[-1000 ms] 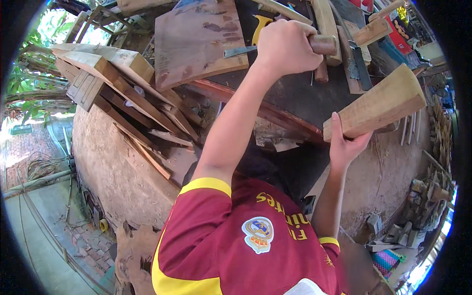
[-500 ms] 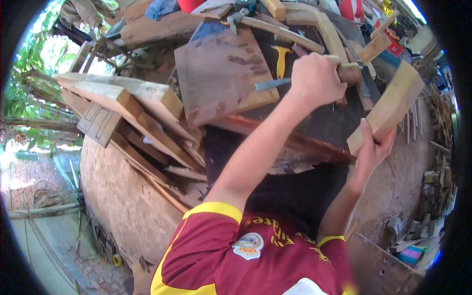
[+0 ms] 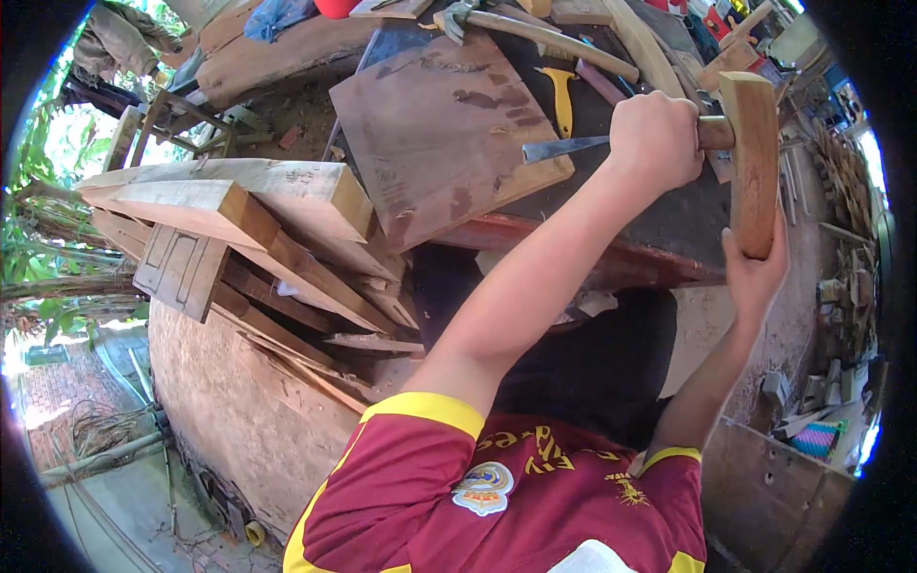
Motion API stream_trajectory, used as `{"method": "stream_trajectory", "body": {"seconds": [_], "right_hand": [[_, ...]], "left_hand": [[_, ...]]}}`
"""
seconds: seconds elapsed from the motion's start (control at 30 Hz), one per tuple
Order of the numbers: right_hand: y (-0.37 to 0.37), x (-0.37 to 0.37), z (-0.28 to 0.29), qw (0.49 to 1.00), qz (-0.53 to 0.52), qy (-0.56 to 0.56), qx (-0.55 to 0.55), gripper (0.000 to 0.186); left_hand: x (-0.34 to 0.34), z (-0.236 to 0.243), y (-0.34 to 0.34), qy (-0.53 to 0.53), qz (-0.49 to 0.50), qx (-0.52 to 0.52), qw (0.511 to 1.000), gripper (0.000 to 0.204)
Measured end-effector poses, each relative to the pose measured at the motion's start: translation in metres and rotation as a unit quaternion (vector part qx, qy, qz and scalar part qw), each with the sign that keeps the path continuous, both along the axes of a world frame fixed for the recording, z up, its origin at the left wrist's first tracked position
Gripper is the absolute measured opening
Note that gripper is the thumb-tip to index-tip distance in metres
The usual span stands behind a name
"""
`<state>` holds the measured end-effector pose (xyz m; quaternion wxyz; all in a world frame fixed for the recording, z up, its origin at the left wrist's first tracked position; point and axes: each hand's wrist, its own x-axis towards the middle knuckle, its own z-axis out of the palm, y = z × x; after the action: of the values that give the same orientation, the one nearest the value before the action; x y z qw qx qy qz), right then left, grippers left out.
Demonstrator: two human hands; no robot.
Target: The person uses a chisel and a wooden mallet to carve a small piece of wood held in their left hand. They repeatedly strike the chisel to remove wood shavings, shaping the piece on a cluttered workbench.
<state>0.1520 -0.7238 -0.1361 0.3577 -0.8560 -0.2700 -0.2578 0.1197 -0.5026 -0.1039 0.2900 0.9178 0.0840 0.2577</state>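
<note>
My left hand is closed around a chisel. The flat metal blade points left, over the corner of a brown board, and the wooden handle sticks out right of my fist. In my right hand a thick wooden block stands nearly upright, gripped at its lower end. Its left side meets the butt of the chisel handle, or lies very close to it. The brown board, with dark stains, lies tilted on the dark workbench, left of the chisel.
On the bench beyond my left hand lie a hammer with a wooden handle and a yellow-handled tool. Long timber beams are stacked at the left, their ends toward the bench. Scrap wood lies along the right.
The block has swung from a slant to nearly upright and come against the chisel's butt end. Both hands sit farther right in the picture, and the view has shifted slightly.
</note>
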Motion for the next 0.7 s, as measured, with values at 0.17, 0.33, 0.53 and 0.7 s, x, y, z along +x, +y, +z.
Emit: {"method": "stream_trajectory", "body": {"seconds": [0.17, 0.33, 0.53, 0.7], "right_hand": [[0.008, 0.001, -0.003, 0.986, -0.029, 0.055, 0.156, 0.071], [0.002, 0.002, 0.008, 0.998, -0.032, 0.005, -0.061, 0.068], [0.019, 0.008, 0.003, 0.961, -0.026, 0.108, 0.255, 0.073], [0.027, 0.01, 0.005, 0.945, -0.028, 0.108, 0.308, 0.071]], "left_hand": [[0.0, -0.002, -0.004, 0.02, -0.008, 0.009, 1.0, 0.015], [0.006, -0.006, -0.006, 0.044, 0.016, -0.001, 0.999, 0.016], [0.007, -0.002, -0.007, -0.001, 0.045, -0.037, 0.998, 0.018], [-0.002, 0.019, 0.005, -0.048, 0.055, -0.094, 0.993, 0.016]]}}
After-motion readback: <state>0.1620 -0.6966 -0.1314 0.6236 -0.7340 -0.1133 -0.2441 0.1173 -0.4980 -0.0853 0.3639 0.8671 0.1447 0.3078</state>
